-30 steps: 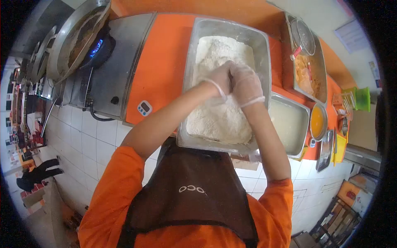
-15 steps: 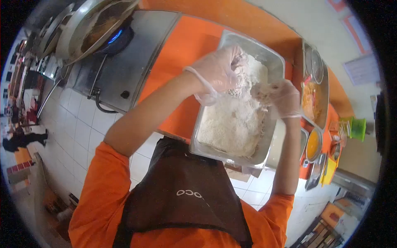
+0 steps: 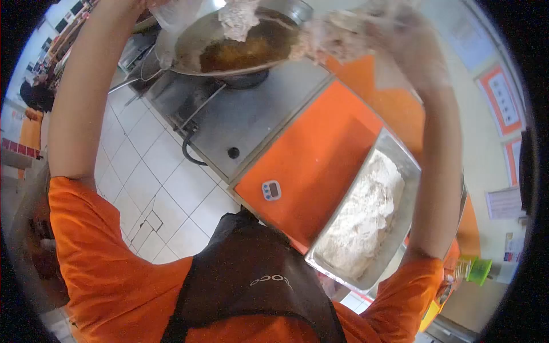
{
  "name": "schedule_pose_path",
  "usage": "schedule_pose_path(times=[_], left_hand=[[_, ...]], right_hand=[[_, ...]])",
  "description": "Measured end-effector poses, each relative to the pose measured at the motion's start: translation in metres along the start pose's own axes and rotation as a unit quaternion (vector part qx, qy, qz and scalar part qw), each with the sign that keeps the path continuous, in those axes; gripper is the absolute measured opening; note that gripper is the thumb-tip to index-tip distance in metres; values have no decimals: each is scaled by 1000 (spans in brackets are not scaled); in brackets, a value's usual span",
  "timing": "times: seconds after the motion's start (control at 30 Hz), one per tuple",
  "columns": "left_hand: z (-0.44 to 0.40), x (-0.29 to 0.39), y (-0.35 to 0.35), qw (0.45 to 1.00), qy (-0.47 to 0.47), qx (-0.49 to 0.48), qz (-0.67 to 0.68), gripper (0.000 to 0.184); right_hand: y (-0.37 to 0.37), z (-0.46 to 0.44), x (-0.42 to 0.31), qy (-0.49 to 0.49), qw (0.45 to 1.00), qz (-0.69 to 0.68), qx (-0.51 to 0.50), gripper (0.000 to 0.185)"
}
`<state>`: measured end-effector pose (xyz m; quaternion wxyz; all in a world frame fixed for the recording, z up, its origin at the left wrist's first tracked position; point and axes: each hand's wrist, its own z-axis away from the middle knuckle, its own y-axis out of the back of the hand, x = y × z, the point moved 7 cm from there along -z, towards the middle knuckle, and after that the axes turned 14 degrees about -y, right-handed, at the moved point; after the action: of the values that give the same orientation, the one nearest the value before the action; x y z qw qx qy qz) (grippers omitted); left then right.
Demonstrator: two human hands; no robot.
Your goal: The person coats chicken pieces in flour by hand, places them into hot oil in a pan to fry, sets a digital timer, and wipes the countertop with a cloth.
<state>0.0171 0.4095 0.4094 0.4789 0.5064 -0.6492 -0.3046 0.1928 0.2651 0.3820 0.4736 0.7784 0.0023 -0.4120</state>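
Orange desk (image 3: 311, 154) adjoins the stove (image 3: 271, 100). Left grip (image 3: 177, 12) is cropped, right grip (image 3: 403, 43) blurred; whether either pinches I cannot tell. Both have moved from tray (image 3: 400, 157) toward pan (image 3: 187, 48), above which a floury piece (image 3: 239, 20) hangs, long axis near-far, one end pointing near.

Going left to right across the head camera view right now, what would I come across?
Gloved left hand at the top edge, flour-coated piece, white timer, metal tray of flour, green container.
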Motion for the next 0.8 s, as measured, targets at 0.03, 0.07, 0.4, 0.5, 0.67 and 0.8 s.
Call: schedule_pose_path(times=[0.03, 0.07, 0.4, 0.5, 0.67, 0.8], left_hand=[[2, -21, 12, 999, 12, -5, -41, 38], [3, -46, 21, 997, 23, -12, -79, 38], [28, -311, -54, 979, 103, -150, -97, 61], [25, -352, -72, 975, 79, -150, -143, 61], [14, -354, -86, 959, 85, -202, -182, 50], [5, -369, -90, 958, 100, -178, -202, 51]], right_hand=[[-17, -7, -34, -35, 998, 56, 10, 10], [-52, -33, -45, 172, 951, 256, 33, 7], [-300, -153, -19, 154, 874, 432, -163, 19], [-289, -143, -17, 63, 925, 328, -183, 18], [-275, -142, -7, 191, 862, 453, -124, 16], [-180, -110, 8, -31, 989, 80, -122, 25]])
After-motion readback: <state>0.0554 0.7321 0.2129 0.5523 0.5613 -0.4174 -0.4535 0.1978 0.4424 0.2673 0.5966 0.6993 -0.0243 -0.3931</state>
